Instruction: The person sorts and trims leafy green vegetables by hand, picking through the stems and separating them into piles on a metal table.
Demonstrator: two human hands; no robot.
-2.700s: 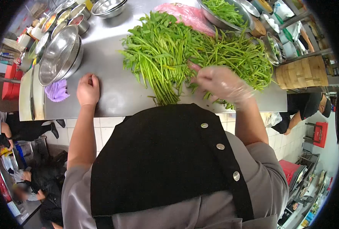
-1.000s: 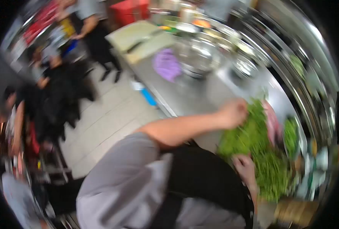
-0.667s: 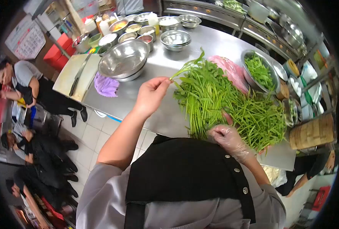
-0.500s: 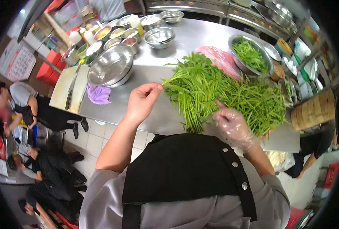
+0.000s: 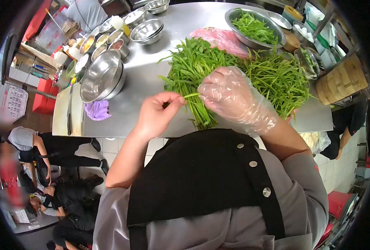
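Note:
My bare left hand point(image 5: 159, 112) pinches the end of a green vegetable stem point(image 5: 192, 95) between thumb and forefinger. In a clear plastic glove, my right hand point(image 5: 228, 93) is closed round the other end of the same stem, its fingertips partly hidden. Both hands are above the front of the steel table. Behind and beneath them lies a large heap of long-stemmed leafy greens point(image 5: 189, 62), stems pointing toward me. More greens point(image 5: 278, 79) spread out to the right of my gloved hand.
A steel bowl of greens point(image 5: 282, 41) stands behind the heap, beside a pink plastic bag point(image 5: 218, 38). On the left are a steel strainer in a bowl point(image 5: 102, 77), a purple cloth point(image 5: 97, 110) and a knife point(image 5: 69, 112) on a cutting board point(image 5: 60, 109). A bamboo steamer point(image 5: 342, 79) stands right.
My gloved right hand has come up and left from the heap to meet the left hand at the stem. The view has shifted, and the left hand still pinches.

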